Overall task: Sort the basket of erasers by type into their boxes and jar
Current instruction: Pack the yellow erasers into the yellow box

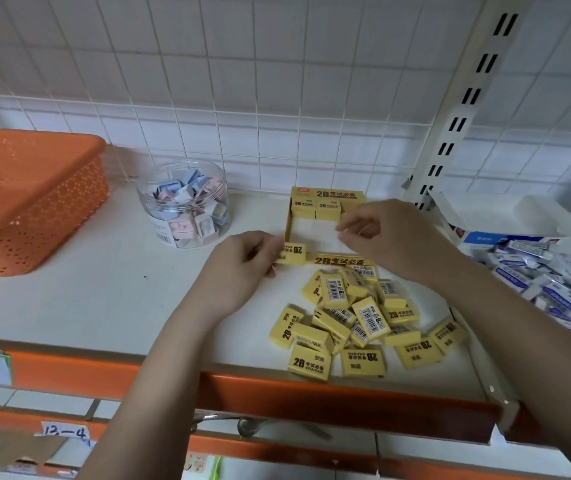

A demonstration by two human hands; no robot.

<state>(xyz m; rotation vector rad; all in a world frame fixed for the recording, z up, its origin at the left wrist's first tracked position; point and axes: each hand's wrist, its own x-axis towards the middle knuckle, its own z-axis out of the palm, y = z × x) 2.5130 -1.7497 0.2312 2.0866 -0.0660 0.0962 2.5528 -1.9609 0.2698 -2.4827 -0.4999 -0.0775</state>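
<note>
orange shelf lip (311, 393) | white shelf (104, 289) | tiled wall (242, 81) | left grip (242, 261) grasping yellow eraser (292, 252) | right grip (377, 233) unclear

Shop shelving bay, white and orange, lit evenly from above.

A white wire grid panel (242, 81) is backing the bay, standing in front of a white wall. A white slotted upright (464, 109) is running up at the right, leaning in the wide-angle view. The white shelf (86, 299) is carrying an orange front edge strip (329, 393); a second orange strip (277, 448) is showing on the shelf below, where a handwritten label (64, 433) is sitting. Soft, even light is falling, casting only faint shadows.
</note>
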